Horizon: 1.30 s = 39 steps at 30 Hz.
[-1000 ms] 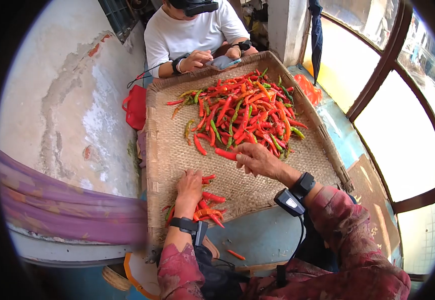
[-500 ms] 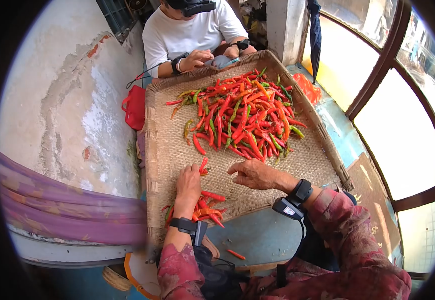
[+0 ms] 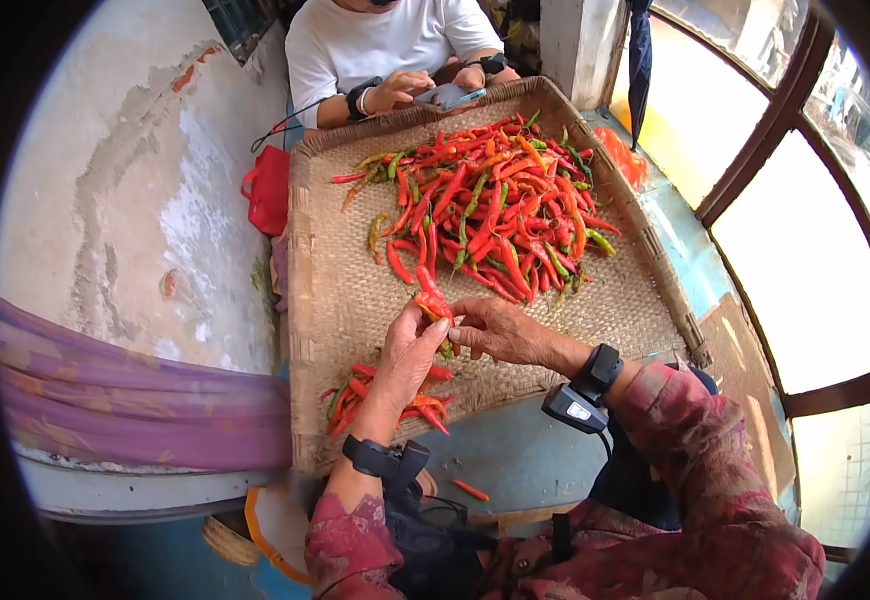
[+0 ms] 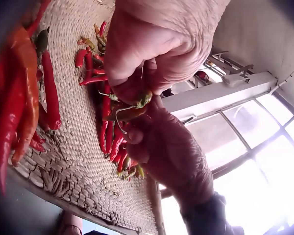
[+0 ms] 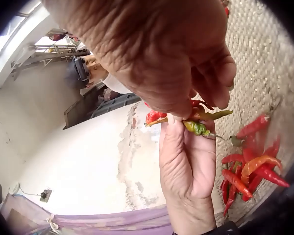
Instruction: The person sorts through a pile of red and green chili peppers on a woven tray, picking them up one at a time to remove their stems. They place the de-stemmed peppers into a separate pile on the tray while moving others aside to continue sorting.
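Both hands meet over the near half of a woven bamboo tray (image 3: 595, 325). My left hand (image 3: 410, 355) holds a small bunch of red and greenish chili peppers (image 3: 432, 290) between thumb and fingers. A wrinkled green chili (image 5: 198, 128) and a yellowish-green one stick out beside the left thumb in the right wrist view. My right hand (image 3: 510, 332) pinches at the same bunch, its thumb close to a thin curved stem (image 4: 118, 117) in the left wrist view. A small pile of red and orange chilies (image 3: 355, 395) lies below the left forearm.
A big heap of red, orange and green chilies (image 3: 515, 215) fills the tray's far half. Across it, a person in a white shirt (image 3: 395, 45) handles a phone (image 3: 452, 96). One chili (image 3: 470, 490) lies beyond the near rim. A purple cloth (image 3: 135, 390) hangs left.
The right hand carried a red chili from the heap toward me, then let it go. The left hand lifted chilies off the tray, and both hands have come together on them.
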Motion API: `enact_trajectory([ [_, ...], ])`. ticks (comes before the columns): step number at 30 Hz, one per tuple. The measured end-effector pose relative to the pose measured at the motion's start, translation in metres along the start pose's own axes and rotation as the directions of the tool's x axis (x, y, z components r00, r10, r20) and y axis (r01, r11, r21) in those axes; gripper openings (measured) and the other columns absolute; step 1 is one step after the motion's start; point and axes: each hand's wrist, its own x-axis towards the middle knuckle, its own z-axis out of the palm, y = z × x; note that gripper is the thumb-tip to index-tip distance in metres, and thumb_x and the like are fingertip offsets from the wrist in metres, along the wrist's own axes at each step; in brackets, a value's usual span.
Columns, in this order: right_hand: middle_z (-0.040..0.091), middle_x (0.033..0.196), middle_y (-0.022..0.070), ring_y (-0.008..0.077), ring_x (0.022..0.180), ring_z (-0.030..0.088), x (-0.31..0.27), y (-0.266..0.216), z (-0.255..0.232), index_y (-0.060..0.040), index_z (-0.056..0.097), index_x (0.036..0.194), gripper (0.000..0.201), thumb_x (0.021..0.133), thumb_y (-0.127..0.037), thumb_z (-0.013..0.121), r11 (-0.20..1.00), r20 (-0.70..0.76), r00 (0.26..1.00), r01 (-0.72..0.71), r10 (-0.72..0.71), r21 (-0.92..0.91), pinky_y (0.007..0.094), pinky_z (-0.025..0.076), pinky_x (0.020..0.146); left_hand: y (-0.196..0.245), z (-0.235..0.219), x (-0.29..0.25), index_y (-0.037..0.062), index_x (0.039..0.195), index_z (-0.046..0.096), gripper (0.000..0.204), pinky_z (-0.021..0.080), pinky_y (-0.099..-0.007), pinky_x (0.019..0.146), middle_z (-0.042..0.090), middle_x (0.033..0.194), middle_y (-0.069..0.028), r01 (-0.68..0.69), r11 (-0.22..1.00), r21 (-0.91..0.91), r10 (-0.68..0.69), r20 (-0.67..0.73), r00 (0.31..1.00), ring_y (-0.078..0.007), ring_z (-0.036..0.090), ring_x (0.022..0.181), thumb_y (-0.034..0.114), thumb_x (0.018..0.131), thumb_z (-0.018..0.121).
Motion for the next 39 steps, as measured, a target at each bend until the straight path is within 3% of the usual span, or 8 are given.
enact_trajectory([
  [23, 0.060, 0.069, 0.0054, 0.0119, 0.063, 0.056, 0.001, 0.013, -0.001, -0.0008, 0.059, 0.083, 0.021, 0.084, -0.021, 0.064, 0.985, -0.104, 0.994, -0.003, -0.015, -0.170, 0.0290, 0.044, 0.056, -0.017, 0.003, 0.002, -0.0015, 0.091, 0.054, 0.018, 0.048, -0.0263, 0.050, 0.062, 0.072, -0.0080, 0.062, 0.941, 0.331, -0.045, -0.057, 0.997, -0.0132, 0.060, 0.062, 0.016, 0.090, 0.051],
  [26, 0.060, 0.068, 0.0075, 0.0152, 0.063, 0.057, 0.001, 0.014, -0.002, 0.0001, 0.058, 0.081, 0.022, 0.086, -0.021, 0.060, 0.957, -0.109, 0.989, 0.066, -0.100, -0.281, 0.0317, 0.045, 0.056, -0.015, 0.003, 0.003, -0.0017, 0.090, 0.053, 0.018, 0.049, -0.0297, 0.054, 0.062, 0.072, -0.0086, 0.069, 0.928, 0.365, 0.012, -0.215, 0.977, -0.0153, 0.061, 0.064, 0.016, 0.090, 0.051],
  [28, 0.059, 0.066, 0.0168, 0.0322, 0.062, 0.058, 0.000, 0.015, -0.003, 0.0023, 0.059, 0.078, 0.026, 0.078, -0.023, 0.059, 0.930, -0.055, 0.997, 0.023, -0.047, -0.368, 0.0413, 0.045, 0.060, -0.015, -0.003, 0.006, -0.0016, 0.090, 0.053, 0.018, 0.049, -0.0308, 0.057, 0.062, 0.074, -0.0093, 0.089, 0.913, 0.397, 0.017, -0.254, 0.967, -0.0160, 0.061, 0.065, 0.016, 0.089, 0.052],
  [31, 0.060, 0.068, 0.0189, 0.0364, 0.066, 0.059, -0.001, 0.021, -0.005, 0.0022, 0.060, 0.078, 0.026, 0.075, -0.024, 0.058, 0.858, 0.151, 0.987, 0.034, 0.051, -0.513, 0.0433, 0.046, 0.063, -0.022, -0.014, 0.010, -0.0013, 0.092, 0.053, 0.018, 0.048, -0.0321, 0.061, 0.063, 0.076, -0.0109, 0.081, 0.901, 0.426, 0.064, -0.315, 0.947, -0.0165, 0.061, 0.066, 0.017, 0.088, 0.052],
  [35, 0.060, 0.069, 0.0191, 0.0326, 0.067, 0.061, 0.002, 0.020, -0.013, 0.0016, 0.063, 0.081, 0.025, 0.076, -0.022, 0.059, 0.857, 0.025, 1.000, 0.026, -0.016, -0.514, 0.0418, 0.047, 0.063, -0.025, -0.014, 0.010, -0.0004, 0.093, 0.052, 0.019, 0.046, -0.0312, 0.060, 0.061, 0.075, -0.0110, -0.007, 0.930, 0.368, 0.149, -0.360, 0.921, -0.0157, 0.058, 0.065, 0.017, 0.087, 0.054],
  [36, 0.060, 0.072, 0.0109, 0.0118, 0.070, 0.060, 0.004, 0.000, -0.021, 0.0024, 0.059, 0.092, 0.023, 0.086, -0.019, 0.055, 0.932, -0.030, 0.998, -0.059, 0.052, -0.358, 0.0264, 0.050, 0.057, -0.025, -0.014, 0.010, -0.0004, 0.093, 0.052, 0.019, 0.046, -0.0312, 0.060, 0.061, 0.075, -0.0110, -0.006, 0.930, 0.368, 0.149, -0.360, 0.921, -0.0157, 0.058, 0.065, 0.017, 0.087, 0.054],
  [37, 0.061, 0.080, 0.0080, 0.0119, 0.070, 0.059, 0.007, -0.002, -0.025, 0.0051, 0.052, 0.114, 0.040, 0.089, -0.026, 0.056, 0.994, -0.112, 0.994, 0.014, -0.002, 0.107, 0.0255, 0.051, 0.059, -0.025, -0.015, 0.009, 0.0001, 0.094, 0.051, 0.018, 0.046, -0.0304, 0.060, 0.060, 0.075, -0.0094, 0.023, 0.922, 0.387, 0.118, -0.337, 0.934, -0.0145, 0.056, 0.064, 0.017, 0.088, 0.054],
  [39, 0.061, 0.083, 0.0077, 0.0126, 0.070, 0.059, 0.012, -0.009, -0.033, 0.0058, 0.045, 0.122, 0.049, 0.089, -0.030, 0.056, 0.987, -0.257, 0.963, 0.113, -0.081, 0.111, 0.0255, 0.051, 0.059, -0.021, -0.012, 0.008, 0.0006, 0.094, 0.050, 0.018, 0.045, -0.0296, 0.060, 0.058, 0.074, -0.0078, 0.050, 0.912, 0.407, 0.088, -0.314, 0.945, -0.0132, 0.055, 0.064, 0.017, 0.088, 0.054],
])
